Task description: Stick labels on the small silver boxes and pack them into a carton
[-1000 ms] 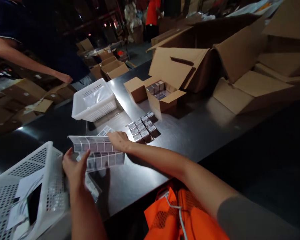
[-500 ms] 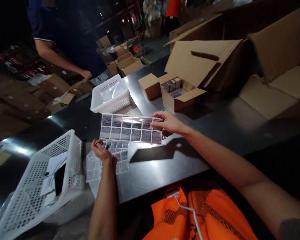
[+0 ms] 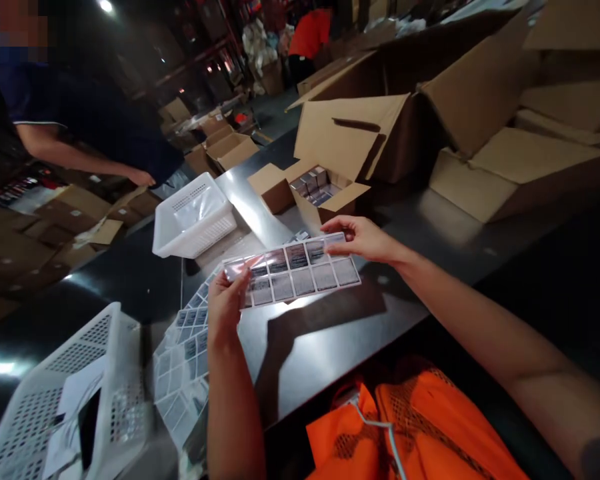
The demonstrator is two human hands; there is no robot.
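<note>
A long sheet of square labels point(image 3: 293, 270), dark and glossy with pale borders, is held up above the metal table point(image 3: 310, 360). My left hand point(image 3: 226, 300) grips its left end, thumb on top. At the far right corner, my right hand point(image 3: 363, 240) pinches the same sheet between thumb and fingers. Several similar label sheets point(image 3: 180, 363) lie fanned out on the table, partly hidden behind my left forearm. The held sheet casts a shadow on the metal below it.
A white plastic basket point(image 3: 115, 333) with papers and a dark flat object stands at the left. Behind is another white basket point(image 3: 195, 243) with clear plastic. An open carton point(image 3: 325, 213) holds small boxes; larger cartons point(image 3: 480, 180) stand right. A person in dark clothes point(image 3: 80, 127) is across the table.
My left hand has moved up and right from the sheets on the table and taken hold of the held sheet's left end. The view has shifted, with the scene sliding left.
</note>
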